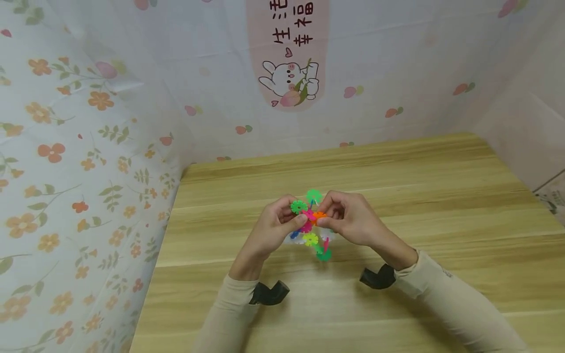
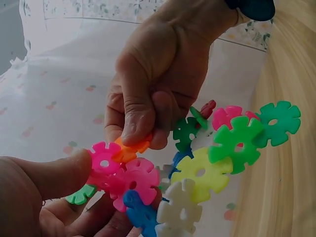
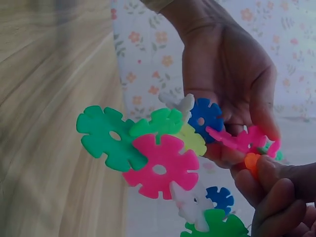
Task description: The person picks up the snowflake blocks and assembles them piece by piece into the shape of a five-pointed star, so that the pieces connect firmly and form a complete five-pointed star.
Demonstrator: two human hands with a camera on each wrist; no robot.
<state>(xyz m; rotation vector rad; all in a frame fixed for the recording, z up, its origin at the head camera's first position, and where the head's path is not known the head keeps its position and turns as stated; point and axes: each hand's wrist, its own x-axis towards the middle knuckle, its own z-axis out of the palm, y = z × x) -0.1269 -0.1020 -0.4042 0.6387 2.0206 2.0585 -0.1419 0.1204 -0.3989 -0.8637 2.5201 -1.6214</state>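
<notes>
A cluster of interlocked plastic snowflake discs is held above the table between both hands. Its pink disc (image 2: 136,180) is pinched between the thumb and fingers of my left hand (image 1: 270,229). Opposite, my right hand (image 1: 357,220) pinches an orange disc (image 3: 251,162), which meets the pink part; how deep its slot sits cannot be told. From there the cluster spreads through a white disc (image 2: 178,210), a yellow disc (image 2: 200,174), a green disc (image 2: 238,145) and a blue disc (image 3: 205,120). Fingers hide part of the pink and orange pieces.
The wood-grained table (image 1: 212,304) reaches back to a wall covering (image 1: 375,59) printed with a rabbit and fruit. Floral cloth (image 1: 79,196) hangs along the left. Black curved attachments (image 1: 269,294) sit at both wrists, just above the tabletop.
</notes>
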